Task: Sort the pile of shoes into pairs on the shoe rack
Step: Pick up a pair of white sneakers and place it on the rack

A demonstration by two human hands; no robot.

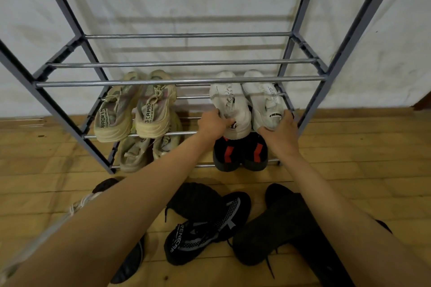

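A grey metal shoe rack (179, 82) stands against a white wall. Two white sneakers lie side by side, toes inward, on its second shelf from the bottom at the right. My left hand (213, 124) grips the heel of the left white sneaker (229, 102). My right hand (281, 129) grips the heel of the right white sneaker (264, 98). A beige pair (136, 109) rests on the same shelf at the left. On the bottom shelf sit a pale greenish pair (144, 149) and a black pair with red stripes (240, 155).
Several black shoes lie loose on the wooden floor in front of the rack: a patterned sneaker (203, 228), a dark one sole-up (272, 226), and another (130, 261) partly under my left forearm. The rack's upper shelves hold nothing.
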